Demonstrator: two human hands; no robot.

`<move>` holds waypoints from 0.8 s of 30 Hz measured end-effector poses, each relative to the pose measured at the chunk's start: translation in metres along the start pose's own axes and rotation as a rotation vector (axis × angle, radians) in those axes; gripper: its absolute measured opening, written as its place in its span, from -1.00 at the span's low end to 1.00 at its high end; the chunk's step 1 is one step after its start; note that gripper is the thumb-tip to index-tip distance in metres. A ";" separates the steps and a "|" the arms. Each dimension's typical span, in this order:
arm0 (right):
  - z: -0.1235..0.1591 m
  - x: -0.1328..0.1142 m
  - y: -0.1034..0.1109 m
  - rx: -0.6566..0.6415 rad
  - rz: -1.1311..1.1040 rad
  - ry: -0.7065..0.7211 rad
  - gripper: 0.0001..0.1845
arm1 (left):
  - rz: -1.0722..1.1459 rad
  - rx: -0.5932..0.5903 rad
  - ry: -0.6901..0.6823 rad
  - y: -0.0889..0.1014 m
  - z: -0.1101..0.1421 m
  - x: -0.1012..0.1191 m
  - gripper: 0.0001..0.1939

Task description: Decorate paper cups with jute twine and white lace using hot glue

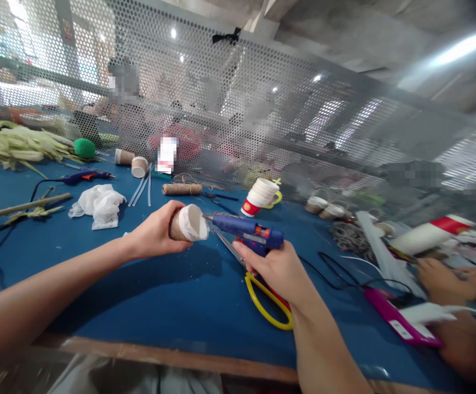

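Note:
My left hand [160, 230] is closed around a paper cup [187, 223] wrapped in brown twine with a white lace band near its rim. The cup lies tilted, its open mouth turned to the right. In my right hand [277, 268] is a blue hot glue gun [248, 230], its nozzle pointing left, close to the cup's rim. Whether the nozzle touches the rim I cannot tell. Beneath the right hand lie scissors [258, 301] with yellow handles, their blades partly covered by the gun and hand.
Behind are a stack of white cups [261, 192], a twine roll [181, 189], white lace cloth [100, 205], clear glue sticks [139, 189] and another glue gun [86, 177]. A purple power strip [402, 320] lies at right, beside another person's hand [447, 279]. A perforated metal screen [238, 120] stands behind.

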State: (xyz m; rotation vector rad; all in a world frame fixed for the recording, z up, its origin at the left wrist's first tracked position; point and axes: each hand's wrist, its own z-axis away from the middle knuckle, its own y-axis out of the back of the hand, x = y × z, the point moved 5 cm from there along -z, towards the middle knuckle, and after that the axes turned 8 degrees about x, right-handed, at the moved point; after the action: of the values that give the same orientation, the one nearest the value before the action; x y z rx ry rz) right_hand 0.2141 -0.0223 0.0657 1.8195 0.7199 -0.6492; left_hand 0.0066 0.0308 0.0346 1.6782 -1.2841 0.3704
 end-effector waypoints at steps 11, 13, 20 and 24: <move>0.001 -0.001 -0.003 0.011 0.027 -0.005 -0.70 | -0.007 0.022 0.005 0.001 0.000 0.001 -0.40; 0.001 0.001 -0.003 0.010 0.020 -0.004 -0.69 | -0.009 0.022 0.003 0.001 0.000 0.001 -0.40; 0.000 0.002 -0.003 0.024 0.039 0.031 -0.69 | -0.016 0.019 -0.008 0.001 0.000 0.000 -0.40; 0.001 0.002 -0.004 0.009 0.066 -0.006 -0.67 | -0.013 0.021 -0.015 0.001 0.000 0.001 -0.41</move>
State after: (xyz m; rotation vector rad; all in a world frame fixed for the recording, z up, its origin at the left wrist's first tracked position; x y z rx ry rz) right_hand 0.2125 -0.0213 0.0617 1.8409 0.6517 -0.6152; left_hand 0.0063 0.0304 0.0357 1.7086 -1.2842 0.3651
